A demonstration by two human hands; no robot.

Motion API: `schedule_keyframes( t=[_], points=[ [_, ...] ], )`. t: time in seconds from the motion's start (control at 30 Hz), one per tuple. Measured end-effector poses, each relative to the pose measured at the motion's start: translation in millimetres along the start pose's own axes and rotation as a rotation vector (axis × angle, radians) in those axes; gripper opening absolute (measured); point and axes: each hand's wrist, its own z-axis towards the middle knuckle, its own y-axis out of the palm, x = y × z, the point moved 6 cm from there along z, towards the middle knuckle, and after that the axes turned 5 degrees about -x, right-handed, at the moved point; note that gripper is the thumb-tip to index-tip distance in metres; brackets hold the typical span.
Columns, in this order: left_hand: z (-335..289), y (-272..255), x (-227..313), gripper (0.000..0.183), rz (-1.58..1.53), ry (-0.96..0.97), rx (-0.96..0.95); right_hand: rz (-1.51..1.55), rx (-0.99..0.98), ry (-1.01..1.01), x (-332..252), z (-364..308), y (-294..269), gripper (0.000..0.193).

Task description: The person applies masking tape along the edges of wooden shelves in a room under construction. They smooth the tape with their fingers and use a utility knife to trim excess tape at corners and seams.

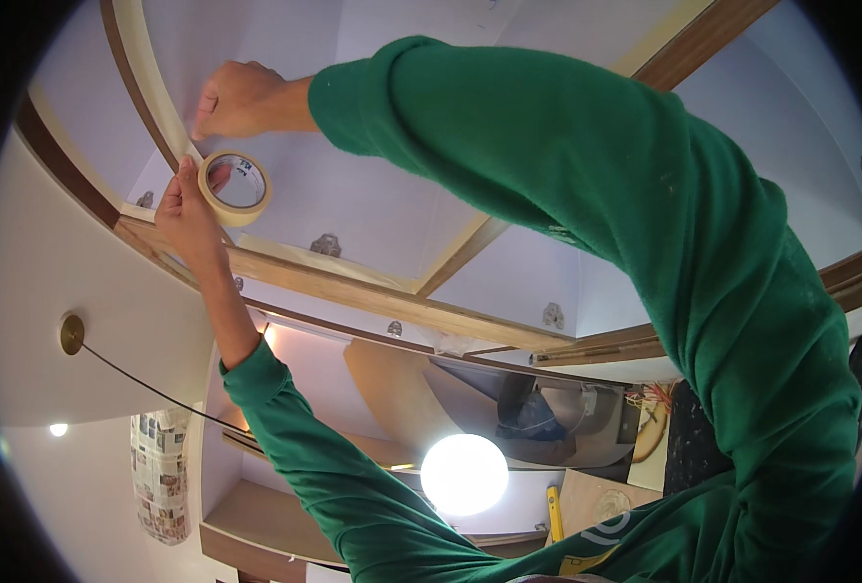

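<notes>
My left hand point(190, 216) grips a roll of cream masking tape point(234, 217), its thumb along the outer edge and a finger showing through the core. Just above it, my right hand point(243, 100) is closed, its fingertips pinched together at the brown-edged cabinet divider point(139, 83). Tape seems to run between the roll and these fingertips, but the pinched part is too small to make out clearly. A pale band runs along the divider beside its brown edge. Both arms reach up in green sleeves.
The open cabinet has white inner panels point(392, 194), a wooden front rail point(382, 296) and metal hinge plates point(326, 245). A glowing round lamp point(464, 474) hangs near my left arm, with its cord point(149, 382) crossing behind. A yellow spirit level point(554, 513) lies below.
</notes>
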Motion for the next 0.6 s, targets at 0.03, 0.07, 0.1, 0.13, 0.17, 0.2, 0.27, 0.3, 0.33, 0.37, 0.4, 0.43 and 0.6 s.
schedule_keyframes(
  t=[0.03, 0.07, 0.1, 0.13, 0.17, 0.2, 0.27, 0.3, 0.33, 0.37, 0.4, 0.43, 0.6],
  points=[
    [-0.4, -1.2, -1.7, 0.039, -0.005, -0.008, -0.002, -0.033, -0.001, 0.027, 1.7, -3.7, 1.5, 0.029],
    [0.3, -0.9, -1.8, 0.039, -0.014, -0.011, -0.004, -0.071, 0.000, 0.051, 3.5, -5.4, 0.5, 0.029],
    [0.8, -0.4, -2.2, 0.039, -0.023, -0.015, -0.005, -0.069, -0.004, 0.051, 4.2, -6.6, -0.9, 0.030],
    [1.4, 0.1, -2.9, 0.039, -0.018, -0.023, -0.010, -0.066, -0.009, 0.051, 5.1, -7.6, -2.1, 0.030],
    [2.2, -0.5, -1.0, 0.039, -0.012, -0.030, -0.013, -0.061, -0.015, 0.049, 4.2, -8.0, -3.2, 0.031],
    [2.6, -1.2, 0.4, 0.039, -0.004, -0.037, -0.016, -0.053, -0.018, 0.061, 4.1, -8.0, -4.2, 0.031],
    [5.6, -4.0, -1.0, 0.036, 0.000, -0.054, -0.033, -0.035, -0.023, 0.088, 4.8, -7.6, -5.7, 0.031],
    [6.6, -4.7, -2.3, 0.035, 0.002, -0.063, -0.042, -0.031, -0.021, 0.094, 5.0, -7.7, -5.6, 0.030],
    [6.5, -5.4, -3.6, 0.036, -0.002, -0.060, -0.040, -0.028, -0.018, 0.101, 4.9, -7.7, -4.9, 0.030],
    [5.7, -4.4, -1.9, 0.037, -0.008, -0.056, -0.037, -0.026, -0.015, 0.107, 4.9, -7.4, -5.4, 0.030],
    [5.1, -3.6, -0.1, 0.038, -0.014, -0.052, -0.034, -0.025, -0.013, 0.105, 4.8, -7.4, -5.9, 0.030],
    [4.9, -3.0, 1.3, 0.038, -0.014, -0.060, -0.035, -0.024, -0.011, 0.102, 4.6, -7.5, -6.3, 0.030],
    [7.0, -3.7, -0.6, 0.035, -0.016, -0.091, -0.070, -0.028, -0.012, 0.093, 4.7, -8.4, -7.4, 0.031]
  ],
)
